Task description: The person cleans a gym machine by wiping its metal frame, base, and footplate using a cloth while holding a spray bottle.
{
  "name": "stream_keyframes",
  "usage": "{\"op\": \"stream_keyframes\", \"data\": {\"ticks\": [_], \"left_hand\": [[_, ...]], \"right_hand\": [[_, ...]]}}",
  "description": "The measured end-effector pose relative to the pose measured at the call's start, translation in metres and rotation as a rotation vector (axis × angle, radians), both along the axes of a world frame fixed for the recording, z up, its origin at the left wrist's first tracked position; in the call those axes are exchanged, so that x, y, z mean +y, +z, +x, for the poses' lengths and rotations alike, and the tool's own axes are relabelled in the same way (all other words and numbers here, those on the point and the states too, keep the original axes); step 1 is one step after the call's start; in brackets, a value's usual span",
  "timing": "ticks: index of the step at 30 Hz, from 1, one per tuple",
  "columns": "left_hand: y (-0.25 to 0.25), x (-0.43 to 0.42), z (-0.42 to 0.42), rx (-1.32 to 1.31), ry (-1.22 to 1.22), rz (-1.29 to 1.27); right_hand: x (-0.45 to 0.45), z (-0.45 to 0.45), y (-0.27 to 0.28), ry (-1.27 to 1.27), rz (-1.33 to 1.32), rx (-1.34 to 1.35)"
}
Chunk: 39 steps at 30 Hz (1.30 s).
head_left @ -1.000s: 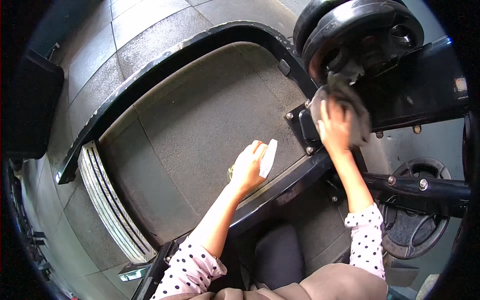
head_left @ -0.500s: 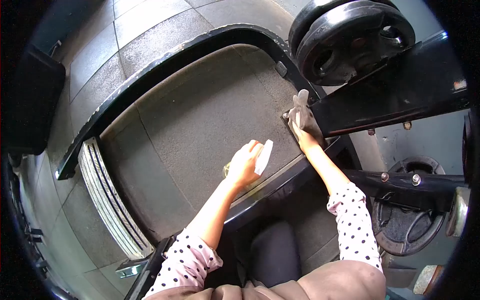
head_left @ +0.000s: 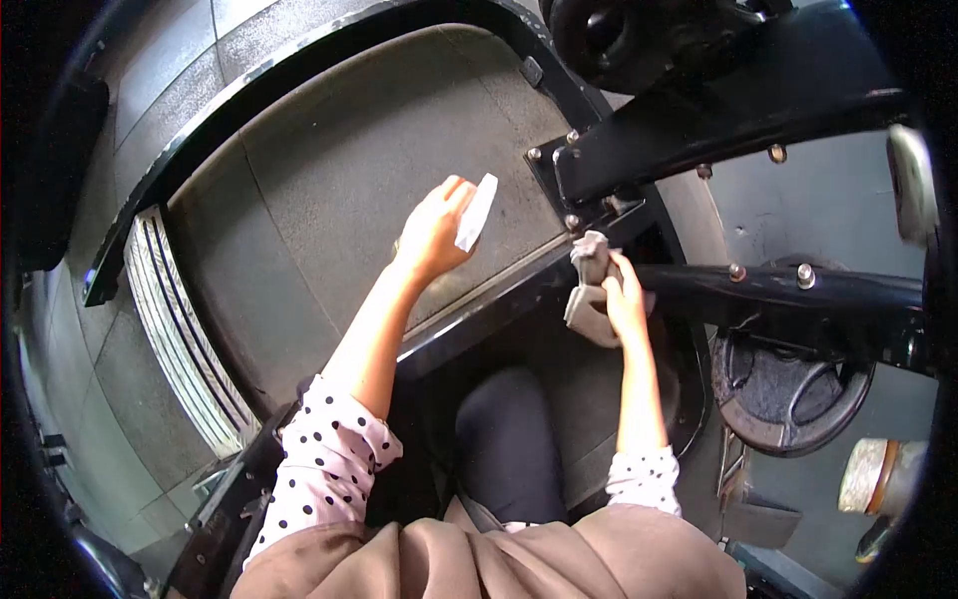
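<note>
My left hand (head_left: 434, 232) is closed around what looks like a spray bottle, its white head (head_left: 477, 213) sticking out past the fingers; the hand hides most of the body. It is held above the dark rubber floor mat (head_left: 369, 180). In my right hand (head_left: 626, 299) is a bunched grey cloth (head_left: 592, 311), gripped between thumb and fingers, with a folded end hanging down. The cloth is by the black frame bar (head_left: 499, 285), close to the bolted joint (head_left: 572, 222); whether it touches the metal I cannot tell.
A thick black beam (head_left: 728, 120) with bolts runs to the upper right, below dark weight plates (head_left: 649, 40). A lower beam (head_left: 778, 299) crosses at right, above another plate (head_left: 793, 389). A ridged metal footplate (head_left: 185, 329) is at left. The curved frame (head_left: 259, 75) encloses the mat.
My right hand has drawn the cloth back from the bolted plate, toward my body. The left hand still holds the bottle. The view has shifted, so the surroundings sit higher and further left.
</note>
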<state>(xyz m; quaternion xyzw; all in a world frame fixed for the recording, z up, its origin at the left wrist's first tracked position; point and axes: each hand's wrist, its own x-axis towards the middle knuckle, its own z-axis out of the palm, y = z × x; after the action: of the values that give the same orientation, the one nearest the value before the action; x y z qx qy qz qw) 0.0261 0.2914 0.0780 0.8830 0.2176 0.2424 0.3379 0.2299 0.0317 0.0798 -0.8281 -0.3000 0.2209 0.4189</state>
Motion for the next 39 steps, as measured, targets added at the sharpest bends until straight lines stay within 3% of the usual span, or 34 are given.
{"op": "stream_keyframes", "data": {"ticks": [2, 5, 7, 9, 13, 16, 17, 18, 21, 25, 33, 39], "left_hand": [[0.021, -0.006, -0.005, -0.077, 0.051, -0.004], [0.056, -0.017, -0.016, -0.244, 0.144, 0.011], [0.076, -0.029, -0.030, -0.286, 0.160, 0.023], [0.098, -0.046, -0.042, -0.348, 0.180, 0.033], [0.116, -0.064, -0.055, -0.317, 0.119, 0.035], [0.126, -0.068, -0.058, -0.235, 0.021, 0.011], [0.123, -0.069, -0.058, -0.246, 0.011, -0.015], [0.121, -0.071, -0.060, -0.232, -0.007, -0.016], [0.128, -0.079, -0.074, -0.167, -0.050, -0.050], [0.147, -0.086, -0.090, -0.085, -0.151, -0.071], [0.196, -0.134, -0.135, -0.114, -0.137, 0.036], [0.234, -0.181, -0.163, -0.122, -0.090, 0.037]], "right_hand": [[-0.027, -0.041, 0.000, -0.319, 0.268, 0.334], [-0.051, -0.075, -0.016, -0.424, 0.784, 0.749], [-0.056, -0.082, -0.010, -0.485, 0.914, 0.788], [-0.055, -0.076, 0.011, -0.539, 0.952, 0.636], [-0.036, -0.048, 0.035, -0.406, 0.763, -0.047], [0.014, -0.056, -0.016, 0.119, 0.173, -0.609], [0.036, -0.077, -0.025, 0.214, -0.187, -0.739], [0.048, -0.089, -0.050, 0.235, -0.262, -0.870], [0.052, -0.079, -0.065, 0.182, 0.017, -0.853], [0.054, -0.062, -0.064, 0.239, 0.081, -0.887], [0.058, -0.033, -0.072, 0.342, 0.014, -0.893], [0.063, -0.038, -0.061, 0.355, -0.183, -0.865]]}}
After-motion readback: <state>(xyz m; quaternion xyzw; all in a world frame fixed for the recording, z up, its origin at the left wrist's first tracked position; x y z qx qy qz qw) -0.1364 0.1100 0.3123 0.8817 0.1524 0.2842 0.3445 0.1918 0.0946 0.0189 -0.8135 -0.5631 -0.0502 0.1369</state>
